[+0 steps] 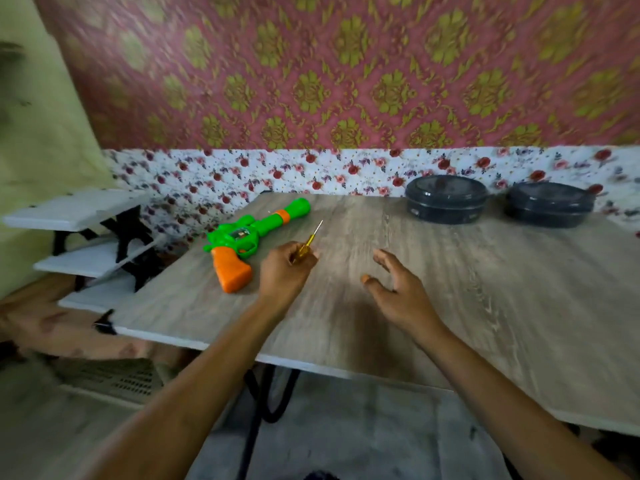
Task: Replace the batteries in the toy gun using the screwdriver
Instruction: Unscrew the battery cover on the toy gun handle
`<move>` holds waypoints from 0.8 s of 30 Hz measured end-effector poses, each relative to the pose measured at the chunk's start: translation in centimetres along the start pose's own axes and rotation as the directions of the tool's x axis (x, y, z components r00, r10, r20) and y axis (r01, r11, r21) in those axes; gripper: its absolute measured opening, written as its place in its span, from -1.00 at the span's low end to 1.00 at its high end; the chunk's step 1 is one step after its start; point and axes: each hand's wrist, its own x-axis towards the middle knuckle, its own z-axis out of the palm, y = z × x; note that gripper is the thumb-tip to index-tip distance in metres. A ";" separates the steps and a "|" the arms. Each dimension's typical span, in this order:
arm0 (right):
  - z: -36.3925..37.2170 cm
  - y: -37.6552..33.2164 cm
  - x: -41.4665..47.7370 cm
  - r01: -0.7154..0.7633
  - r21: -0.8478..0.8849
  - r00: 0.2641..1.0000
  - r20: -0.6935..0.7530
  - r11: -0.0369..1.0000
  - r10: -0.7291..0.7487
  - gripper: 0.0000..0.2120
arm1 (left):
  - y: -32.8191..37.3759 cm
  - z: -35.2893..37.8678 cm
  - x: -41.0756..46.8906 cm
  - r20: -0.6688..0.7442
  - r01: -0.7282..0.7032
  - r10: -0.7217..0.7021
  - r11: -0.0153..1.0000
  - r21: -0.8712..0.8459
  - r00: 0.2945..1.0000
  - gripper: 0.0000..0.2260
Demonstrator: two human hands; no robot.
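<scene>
Toy gun [247,233], green plastic w/ orange grip, lies flat on wood-grain table [485,289], far left. Left hand [285,268] clamped on yellow-handled screwdriver [308,242], tip up. Right hand [394,289] spread, empty. Step: tool acquired; next req. exposing batt. cover screw.

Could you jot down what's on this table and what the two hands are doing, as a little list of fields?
left hand: closed around the yellow handle of the screwdriver, tip pointing away and up
right hand: open, empty, fingers spread above the table
toy gun: green with orange grip, lying flat, left of the screwdriver, untouched
round dark containers: two, lids on, at the far edge
battery cover: cannot tell from here
</scene>
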 end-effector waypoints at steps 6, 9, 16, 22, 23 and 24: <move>2.2 -2.8 -0.2 -0.003 0.021 0.999 0.050 1.000 0.002 -0.49 | -0.3 -5.3 1.3 -0.104 0.035 -0.009 0.967 0.252 0.995 -0.77; 3.5 -3.1 0.6 -0.016 -0.001 0.998 0.067 1.000 0.016 -0.48 | -2.0 -7.4 3.8 -0.110 0.012 0.038 0.908 0.418 0.993 -0.78; 5.7 -1.3 2.7 0.004 -0.172 0.991 0.130 0.985 0.019 -0.44 | -7.4 -8.4 9.8 -0.039 0.083 -0.074 0.823 0.561 0.997 -0.72; 6.6 0.0 3.6 -0.026 -0.156 0.986 0.161 0.987 0.052 -0.42 | -8.1 -7.9 11.2 -0.027 0.141 -0.167 0.715 0.685 0.985 -0.75; 6.6 0.2 3.7 -0.048 -0.131 0.985 0.158 0.990 0.069 -0.42 | -8.1 -7.8 11.2 -0.022 0.130 -0.163 0.689 0.713 0.986 -0.74; 6.5 0.3 3.7 -0.064 -0.110 0.985 0.152 0.992 0.081 -0.43 | -8.0 -7.7 11.0 -0.010 0.114 -0.156 0.675 0.729 0.988 -0.72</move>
